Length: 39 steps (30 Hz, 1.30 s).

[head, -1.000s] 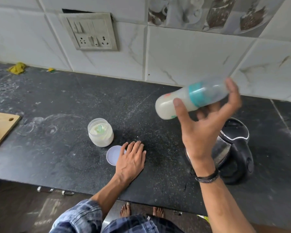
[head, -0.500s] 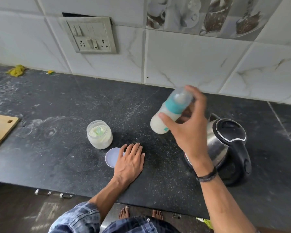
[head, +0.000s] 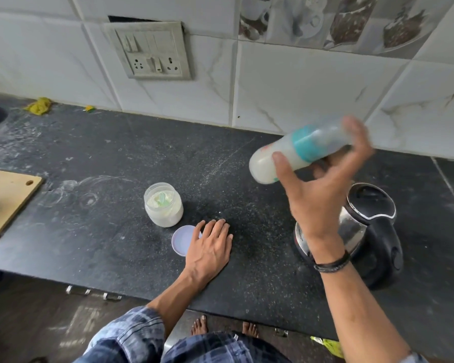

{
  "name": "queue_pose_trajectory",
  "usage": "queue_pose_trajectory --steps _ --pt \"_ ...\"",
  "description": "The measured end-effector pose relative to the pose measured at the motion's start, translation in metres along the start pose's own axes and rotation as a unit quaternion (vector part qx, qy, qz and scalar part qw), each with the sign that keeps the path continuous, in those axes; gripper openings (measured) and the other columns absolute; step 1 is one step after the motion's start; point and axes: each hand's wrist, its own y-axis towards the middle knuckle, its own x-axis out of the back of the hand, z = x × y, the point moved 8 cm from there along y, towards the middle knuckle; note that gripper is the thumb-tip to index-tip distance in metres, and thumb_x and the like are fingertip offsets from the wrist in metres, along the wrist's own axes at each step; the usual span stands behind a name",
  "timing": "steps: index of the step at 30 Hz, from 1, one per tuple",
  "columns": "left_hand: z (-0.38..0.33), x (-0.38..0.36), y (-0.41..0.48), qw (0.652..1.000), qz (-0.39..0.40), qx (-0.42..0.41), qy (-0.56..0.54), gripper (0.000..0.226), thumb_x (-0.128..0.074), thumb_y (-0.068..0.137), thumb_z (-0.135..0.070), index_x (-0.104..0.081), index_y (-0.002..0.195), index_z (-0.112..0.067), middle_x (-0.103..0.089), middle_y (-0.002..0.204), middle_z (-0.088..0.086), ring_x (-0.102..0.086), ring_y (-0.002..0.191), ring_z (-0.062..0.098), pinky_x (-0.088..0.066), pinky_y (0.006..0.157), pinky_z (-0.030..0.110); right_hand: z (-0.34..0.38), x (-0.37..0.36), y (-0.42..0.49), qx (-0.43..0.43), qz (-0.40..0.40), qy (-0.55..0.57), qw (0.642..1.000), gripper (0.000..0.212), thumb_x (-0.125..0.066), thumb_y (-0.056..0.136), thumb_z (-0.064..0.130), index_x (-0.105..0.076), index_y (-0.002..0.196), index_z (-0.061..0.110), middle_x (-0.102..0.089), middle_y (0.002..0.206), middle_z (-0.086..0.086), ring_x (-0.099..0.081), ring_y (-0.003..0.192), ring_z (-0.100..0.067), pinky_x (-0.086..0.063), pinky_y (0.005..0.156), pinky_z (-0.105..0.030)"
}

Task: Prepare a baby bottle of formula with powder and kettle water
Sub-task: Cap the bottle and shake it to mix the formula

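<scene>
My right hand [head: 323, 184] grips a capped baby bottle [head: 296, 150] with a teal ring and milky liquid inside. The bottle lies almost sideways in the air above the black counter [head: 116, 247], blurred by motion. An open jar of white powder [head: 163, 204] with a green scoop in it stands left of centre. Its pale round lid [head: 182, 240] lies flat in front of it. My left hand [head: 210, 251] rests palm down on the counter, touching the lid's right edge. A steel and black kettle [head: 364, 231] stands under my right forearm, lid closed.
A wooden cutting board [head: 5, 203] lies at the left edge. A switch and socket plate [head: 150, 51] is on the tiled wall. Yellow scraps [head: 38, 106] lie at the back left by a sink edge. Spilled powder streaks the counter.
My right hand has swung the bottle from sideways down to nearly upright and back up to sideways. My left hand, the jar and the kettle have stayed put.
</scene>
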Motion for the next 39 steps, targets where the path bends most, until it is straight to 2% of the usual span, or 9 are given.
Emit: queue_pose_trajectory --steps 2,7,11,16,20,25,30,35,39 --pt "0.001 0.001 0.001 1.000 -0.003 -0.001 -0.001 0.032 -0.048 0.106 -0.033 -0.069 0.122 -0.015 -0.068 0.129 0.002 -0.064 0.117 0.024 -0.039 0.111 0.045 -0.014 -0.010 -0.005 -0.049 0.059 -0.052 0.996 0.086 -0.093 0.077 0.017 -0.039 0.143 0.029 -0.056 0.132 0.029 -0.069 0.109 -0.007 -0.063 0.088 -0.046" --pt "0.001 0.000 0.003 1.000 0.000 0.004 0.000 0.033 -0.046 0.107 -0.033 -0.068 0.123 -0.014 -0.068 0.129 0.002 -0.064 0.117 0.023 -0.040 0.111 0.045 -0.001 0.011 -0.011 0.001 -0.041 0.017 0.999 0.089 -0.089 0.082 0.006 -0.031 0.148 0.017 -0.041 0.149 -0.002 -0.060 0.128 -0.026 -0.058 0.098 -0.047" --pt "0.000 0.003 0.002 1.000 -0.012 -0.003 -0.010 0.032 -0.047 0.106 -0.032 -0.068 0.121 -0.014 -0.068 0.126 0.002 -0.064 0.116 0.024 -0.041 0.110 0.046 -0.027 -0.011 -0.019 -0.065 0.067 -0.073 0.993 0.086 -0.094 0.076 0.020 -0.042 0.142 0.040 -0.062 0.132 0.008 -0.070 0.108 -0.018 -0.062 0.088 -0.048" --pt "0.001 0.001 0.002 1.000 -0.002 0.006 -0.013 0.030 -0.047 0.107 -0.032 -0.067 0.122 -0.015 -0.068 0.127 0.001 -0.063 0.117 0.023 -0.041 0.111 0.046 0.003 0.014 -0.019 0.016 -0.062 0.024 0.998 0.093 -0.089 0.080 0.000 -0.028 0.149 0.016 -0.036 0.150 0.004 -0.054 0.135 -0.023 -0.056 0.103 -0.048" --pt "0.001 0.004 0.002 1.000 -0.008 -0.001 -0.012 0.030 -0.047 0.107 -0.032 -0.067 0.121 -0.015 -0.068 0.126 0.001 -0.063 0.116 0.024 -0.042 0.111 0.047 -0.034 -0.010 -0.029 -0.072 0.056 -0.065 0.994 0.088 -0.093 0.076 0.016 -0.042 0.144 0.041 -0.057 0.133 0.020 -0.066 0.115 -0.014 -0.060 0.091 -0.050" --pt "0.000 0.003 0.003 1.000 -0.007 0.006 -0.008 0.030 -0.047 0.107 -0.032 -0.068 0.120 -0.015 -0.068 0.125 0.001 -0.064 0.116 0.023 -0.042 0.111 0.047 -0.018 0.004 -0.031 -0.028 -0.040 0.010 0.999 0.090 -0.089 0.081 0.006 -0.029 0.146 0.024 -0.045 0.148 -0.006 -0.058 0.132 -0.028 -0.057 0.101 -0.048" --pt "-0.001 0.005 0.002 1.000 -0.016 -0.002 -0.010 0.030 -0.047 0.106 -0.032 -0.068 0.120 -0.015 -0.069 0.124 0.001 -0.064 0.114 0.024 -0.042 0.110 0.046 -0.045 -0.016 -0.037 -0.084 0.064 -0.087 0.991 0.084 -0.093 0.077 0.020 -0.041 0.140 0.040 -0.059 0.136 0.008 -0.067 0.116 -0.016 -0.061 0.091 -0.048" --pt "0.000 0.003 0.002 1.000 -0.010 0.002 -0.006 0.031 -0.047 0.107 -0.032 -0.068 0.121 -0.014 -0.069 0.125 0.001 -0.064 0.115 0.023 -0.040 0.111 0.046 -0.021 0.000 -0.033 -0.012 -0.036 -0.021 0.999 0.090 -0.090 0.080 0.008 -0.029 0.145 0.021 -0.041 0.148 -0.012 -0.056 0.132 -0.030 -0.058 0.100 -0.049" --pt "-0.001 0.005 0.001 1.000 -0.015 -0.003 -0.010 0.031 -0.048 0.106 -0.033 -0.068 0.121 -0.014 -0.069 0.125 0.002 -0.064 0.115 0.023 -0.040 0.111 0.046 -0.053 -0.019 -0.038 -0.096 0.092 -0.139 0.981 0.085 -0.093 0.076 0.028 -0.039 0.140 0.045 -0.060 0.135 0.012 -0.069 0.113 -0.019 -0.061 0.091 -0.049"
